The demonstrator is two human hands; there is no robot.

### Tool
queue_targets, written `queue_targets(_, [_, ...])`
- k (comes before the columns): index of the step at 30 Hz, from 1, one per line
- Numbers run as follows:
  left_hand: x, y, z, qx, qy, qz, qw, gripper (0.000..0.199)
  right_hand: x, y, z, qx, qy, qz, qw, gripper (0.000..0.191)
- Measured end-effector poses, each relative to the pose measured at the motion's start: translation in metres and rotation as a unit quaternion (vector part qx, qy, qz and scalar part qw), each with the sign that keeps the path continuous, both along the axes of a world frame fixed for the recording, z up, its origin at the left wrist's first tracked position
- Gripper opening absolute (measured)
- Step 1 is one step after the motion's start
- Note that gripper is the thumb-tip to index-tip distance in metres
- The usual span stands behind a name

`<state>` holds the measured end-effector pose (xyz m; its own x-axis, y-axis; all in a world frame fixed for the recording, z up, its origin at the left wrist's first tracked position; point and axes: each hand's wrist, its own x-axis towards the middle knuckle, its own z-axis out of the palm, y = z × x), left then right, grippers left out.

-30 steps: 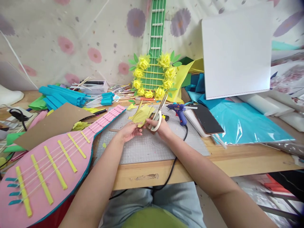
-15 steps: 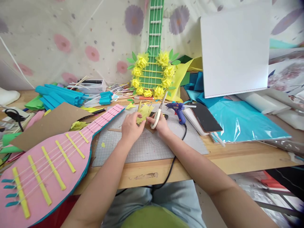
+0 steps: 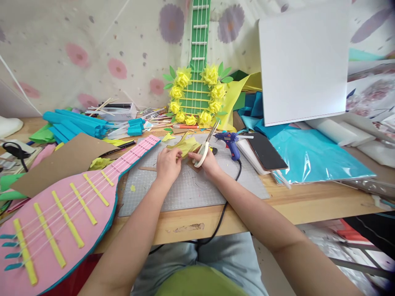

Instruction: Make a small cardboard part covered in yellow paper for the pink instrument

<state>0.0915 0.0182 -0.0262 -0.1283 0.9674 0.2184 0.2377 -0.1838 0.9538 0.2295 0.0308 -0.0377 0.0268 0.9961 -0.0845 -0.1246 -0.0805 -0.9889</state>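
Over the grey cutting mat (image 3: 197,193), my left hand (image 3: 168,164) pinches the left part of a yellow crepe paper piece (image 3: 187,145). White-handled scissors (image 3: 203,153) are held in my right hand (image 3: 207,162), their blades pointing up and away. The right thumb and fingertip touch the paper's right edge. A blue glue gun (image 3: 230,144) lies just right of the scissors. Behind the hands stands a green paper instrument (image 3: 196,92) ringed with yellow paper flowers. At the left lies a pink paper instrument (image 3: 70,209) with yellow strips and white strings.
A dark phone (image 3: 267,150) and a blue plastic-wrapped pack (image 3: 317,156) lie at the right, below a white board (image 3: 304,65). Brown cardboard (image 3: 66,162) and blue paper rolls (image 3: 78,123) lie at the left. A black cable (image 3: 224,213) runs over the front edge.
The yellow paper has turned from upright to lying more sideways, spread between my hands. My left hand has closed more and drawn slightly left. The view has shifted slightly.
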Motion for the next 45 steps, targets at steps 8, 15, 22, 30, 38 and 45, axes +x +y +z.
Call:
queue_targets(8, [-0.028,0.006,-0.002,-0.067,-0.032,0.023,0.997,0.036,0.030,0.006,0.015,-0.003,-0.215,0.078,0.974,0.032])
queue_targets(15, [-0.030,0.003,0.002,-0.036,-0.035,-0.019,0.999,0.039,0.040,0.006,0.016,0.055,-0.591,0.002,0.805,0.029])
queue_targets(22, [-0.031,0.004,-0.007,0.014,0.065,-0.047,0.997,0.044,0.038,0.015,0.013,0.082,-0.674,-0.071,0.731,0.037])
queue_targets(30, [-0.035,0.008,-0.012,0.006,0.091,-0.033,0.995,0.040,0.033,0.022,0.010,0.112,-0.704,-0.063,0.698,0.032])
queue_targets(38, [-0.039,0.004,-0.006,0.023,0.346,-0.041,0.937,0.032,0.026,0.018,0.013,0.077,-0.709,-0.073,0.697,0.032])
queue_targets(45, [-0.047,0.001,0.006,-0.024,0.480,-0.039,0.876,0.032,0.070,-0.009,0.043,0.047,-0.679,-0.002,0.733,0.029])
